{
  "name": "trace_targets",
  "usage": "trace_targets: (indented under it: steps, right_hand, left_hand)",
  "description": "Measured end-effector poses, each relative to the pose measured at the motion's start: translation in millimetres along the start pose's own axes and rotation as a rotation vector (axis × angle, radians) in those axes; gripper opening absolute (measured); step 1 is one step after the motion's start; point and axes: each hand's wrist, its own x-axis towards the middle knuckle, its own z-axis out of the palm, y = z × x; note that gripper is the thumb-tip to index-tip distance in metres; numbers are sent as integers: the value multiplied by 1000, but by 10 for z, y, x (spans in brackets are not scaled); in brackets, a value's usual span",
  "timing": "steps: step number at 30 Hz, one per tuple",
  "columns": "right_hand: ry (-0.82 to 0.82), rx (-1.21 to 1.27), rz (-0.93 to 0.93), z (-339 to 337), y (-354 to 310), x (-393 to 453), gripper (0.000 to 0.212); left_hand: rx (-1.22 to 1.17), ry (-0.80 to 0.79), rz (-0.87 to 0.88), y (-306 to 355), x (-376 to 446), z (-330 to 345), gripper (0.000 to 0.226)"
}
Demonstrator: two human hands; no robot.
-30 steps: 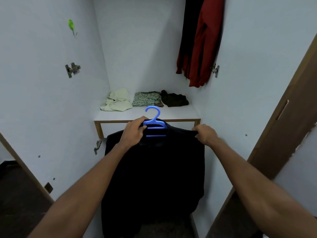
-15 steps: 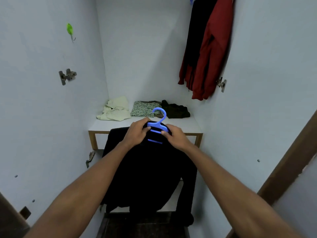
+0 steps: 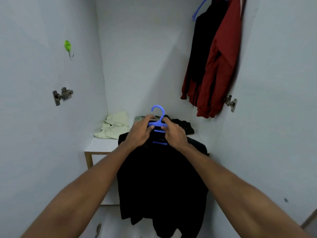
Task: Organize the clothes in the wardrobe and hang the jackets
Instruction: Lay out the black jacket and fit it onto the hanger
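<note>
At the centre of the frame a blue hanger (image 3: 158, 121) is being gripped by both hands, which are being held close together on either side of its neck. The left hand (image 3: 141, 133) is being closed over the hanger's left shoulder and the collar beneath it, and the right hand (image 3: 173, 133) is being closed over the right shoulder, with the hook being left standing upright between the two. A black jacket (image 3: 161, 182) is being carried on this hanger and is being let hang down through the lower middle of the frame, in front of a white shelf (image 3: 101, 145) with a wooden edge. On that shelf, just behind the hands, three folded garments are being kept side by side: a cream garment (image 3: 114, 127) at centre left, a patterned garment (image 3: 139, 118) largely being hidden by the left hand, and a dark garment (image 3: 185, 126) at centre right. In the upper right of the frame a red jacket (image 3: 221, 66) and a black garment (image 3: 202, 45) are being kept hanging against the wall, with a second blue hanger (image 3: 199, 8) being seen above them. On the left wall a green hook (image 3: 68, 47) is being shown in the upper left, with a metal hinge (image 3: 62, 95) below it, and another metal hinge (image 3: 231, 102) is being shown at centre right, just beside the red jacket's hem.
</note>
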Motion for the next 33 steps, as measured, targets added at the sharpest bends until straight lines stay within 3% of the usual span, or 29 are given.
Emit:
trace_targets:
  steps: [10,14,19,20,23,29,33]
  right_hand:
    - [285,-106,0,-779,-201,1331,34]
    - [384,-97,-184,-1182,-61,1717,42]
    - [331,-551,-534,-1688,220,2338,59]
    - [289,-640,-539,-1669,279,2376,60]
    - [376,-862,-564,-1958,398,2903,51]
    - [549,-1028,-403,-2273,502,3460,35]
    - [545,-1050,-324,-2353,518,3639,35]
  left_hand:
    - [429,7,169,139,1741,-578,27]
    - [415,69,152,224,2368,-709,31]
    - [384,221,100,262,3270,-967,30]
    - [367,230,82,210,3305,-939,27]
    - [325,308,32,267,3838,-1021,17]
    - [348,338,11,368,4498,-1045,23]
    - [389,274,1,469,4827,-1055,32]
